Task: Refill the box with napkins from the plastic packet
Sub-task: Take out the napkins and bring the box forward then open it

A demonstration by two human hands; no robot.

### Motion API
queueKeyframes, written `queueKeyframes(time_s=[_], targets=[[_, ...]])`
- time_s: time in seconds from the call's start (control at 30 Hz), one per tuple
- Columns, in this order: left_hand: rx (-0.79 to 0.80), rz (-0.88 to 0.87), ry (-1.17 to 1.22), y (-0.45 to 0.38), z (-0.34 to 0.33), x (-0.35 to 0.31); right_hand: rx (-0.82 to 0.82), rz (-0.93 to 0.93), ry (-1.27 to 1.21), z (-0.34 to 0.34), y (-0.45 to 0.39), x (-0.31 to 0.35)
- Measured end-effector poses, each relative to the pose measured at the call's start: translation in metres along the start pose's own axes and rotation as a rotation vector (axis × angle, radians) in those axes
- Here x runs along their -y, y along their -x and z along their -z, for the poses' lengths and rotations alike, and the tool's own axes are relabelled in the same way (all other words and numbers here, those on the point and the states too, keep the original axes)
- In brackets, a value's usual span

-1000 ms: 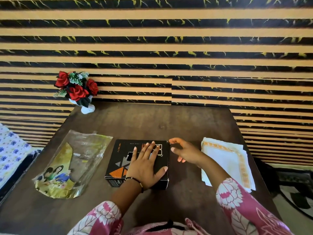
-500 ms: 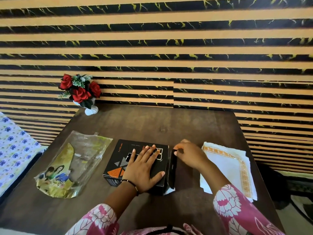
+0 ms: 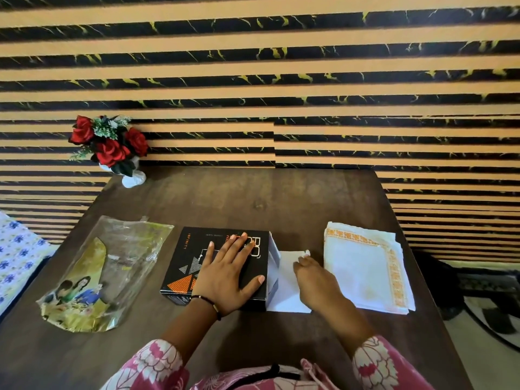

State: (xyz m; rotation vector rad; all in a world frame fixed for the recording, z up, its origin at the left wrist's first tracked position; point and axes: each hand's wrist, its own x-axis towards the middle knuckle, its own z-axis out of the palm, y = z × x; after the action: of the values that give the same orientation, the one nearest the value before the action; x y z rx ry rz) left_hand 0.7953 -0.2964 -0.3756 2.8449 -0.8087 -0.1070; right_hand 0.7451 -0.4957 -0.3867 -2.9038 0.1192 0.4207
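A black box with orange and grey triangles lies flat at the middle of the dark wooden table. My left hand rests flat on its lid, fingers spread. The box's right end is open, and its white flap lies folded out on the table. My right hand is on that flap and pinches its far corner with curled fingers. A stack of white napkins with orange borders lies just right of the flap. The crumpled clear and gold plastic packet lies left of the box.
A white vase of red roses stands at the table's far left corner against the striped wall. A blue-flowered cloth lies beyond the table's left edge. A dark rug shows on the floor at the right.
My right hand has swung the box's right end flap outward and laid it flat on the table. My left hand has stayed flat on the lid.
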Motion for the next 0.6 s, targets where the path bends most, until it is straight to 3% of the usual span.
queueKeyframes(time_s=[0.4,0.6], targets=[[0.04,0.005,-0.006,-0.003,0.003,0.005,0.241,-0.098,0.175,-0.01,-0.015,-0.006],[0.016,0.002,0.03,-0.005,0.001,0.006,0.227,-0.09,0.205,-0.009,-0.019,-0.008]])
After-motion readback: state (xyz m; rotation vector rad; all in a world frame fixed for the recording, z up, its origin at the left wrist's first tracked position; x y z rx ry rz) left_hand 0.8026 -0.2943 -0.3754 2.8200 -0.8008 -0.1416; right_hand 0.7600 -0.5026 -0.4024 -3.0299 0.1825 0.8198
